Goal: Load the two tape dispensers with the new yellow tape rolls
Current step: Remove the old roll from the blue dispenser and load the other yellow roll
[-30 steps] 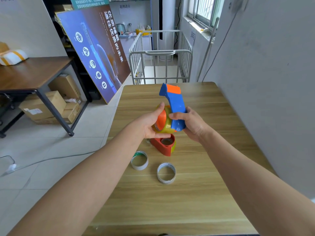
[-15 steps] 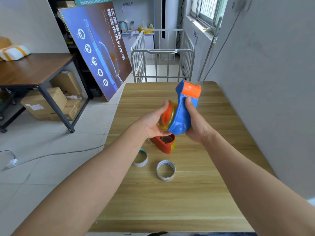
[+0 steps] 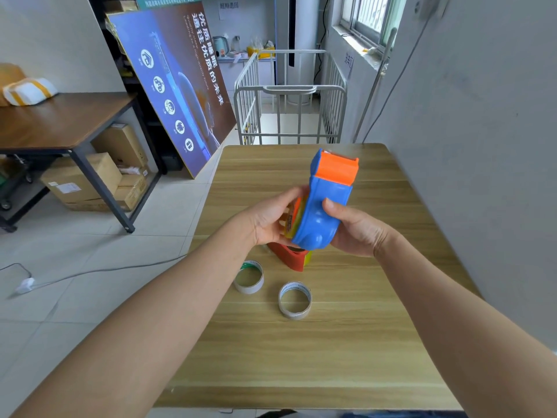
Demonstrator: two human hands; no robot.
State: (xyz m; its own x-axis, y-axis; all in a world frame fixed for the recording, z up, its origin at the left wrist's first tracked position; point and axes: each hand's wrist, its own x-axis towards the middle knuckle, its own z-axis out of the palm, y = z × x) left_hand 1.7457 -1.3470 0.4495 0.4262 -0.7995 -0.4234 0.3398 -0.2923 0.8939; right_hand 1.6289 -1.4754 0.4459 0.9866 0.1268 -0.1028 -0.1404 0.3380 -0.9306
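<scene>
Both hands are holding the blue dispenser [image 3: 319, 224] up in the air above the middle of the desk [image 3: 331, 357], with its orange end [image 3: 337, 170] pointing up and away from the person. The right hand [image 3: 358, 230] is gripping the rounded blue body from the right: its thumb is pressing on the near face, and its fingers are curling round the far side, where they are hidden. The left hand [image 3: 269, 220] is cupping the other side, with its fingers curling round the yellow tape roll [image 3: 290, 232], which is sitting against the left face of the blue body. Only a thin edge of the roll is showing between the palm and the blue plastic, so whether it is fully seated cannot be told.

Directly below the hands, the red dispenser [image 3: 289, 257] is lying on the desk, partly hidden by the blue one. Nearer the person, two empty cardboard tape cores are lying flat on the desk close beside each other: one with a green lining [image 3: 249, 289] on the left, and a plain one [image 3: 294, 313] to its right.
</scene>
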